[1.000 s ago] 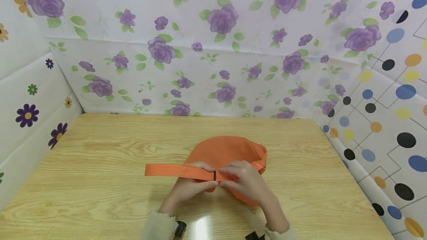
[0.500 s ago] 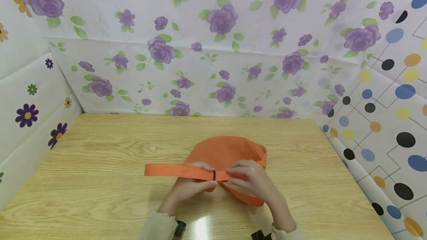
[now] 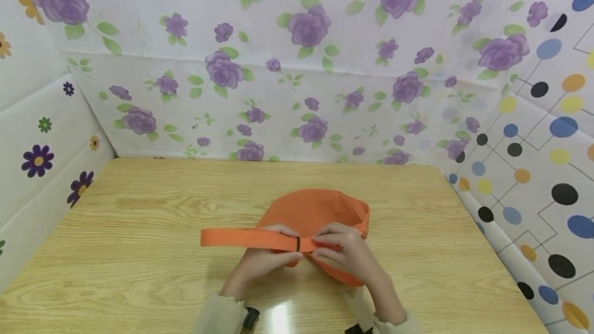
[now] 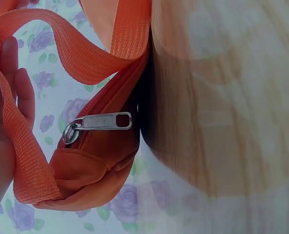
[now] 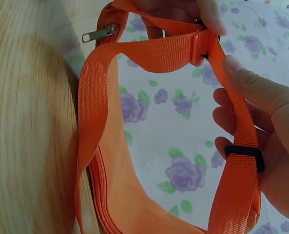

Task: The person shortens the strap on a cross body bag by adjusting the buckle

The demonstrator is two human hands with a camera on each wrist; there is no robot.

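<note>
An orange zippered bag (image 3: 311, 210) lies on the wooden table, its webbing strap (image 3: 243, 237) raised in front of it. My left hand (image 3: 262, 263) pinches the strap beside a black strap slider (image 3: 298, 244), and a doubled length sticks out to the left. Just right of that slider, my right hand (image 3: 348, 252) pinches the strap between thumb and fingers. A metal zipper pull (image 4: 105, 121) hangs at one end of the bag in the left wrist view. Another black slider (image 5: 245, 153) sits lower on the strap, near my right palm in the right wrist view.
The wooden table (image 3: 139, 251) meets a floral-printed backdrop (image 3: 278, 92) at its far edge. Patterned side sheets stand left and right, the right sheet (image 3: 533, 169) bearing coloured dots. Black wrist straps show near both sleeves.
My right hand slid rightward along the strap away from the slider, then came back slightly left. The lower strap loop shifted with it. My left hand stayed in place.
</note>
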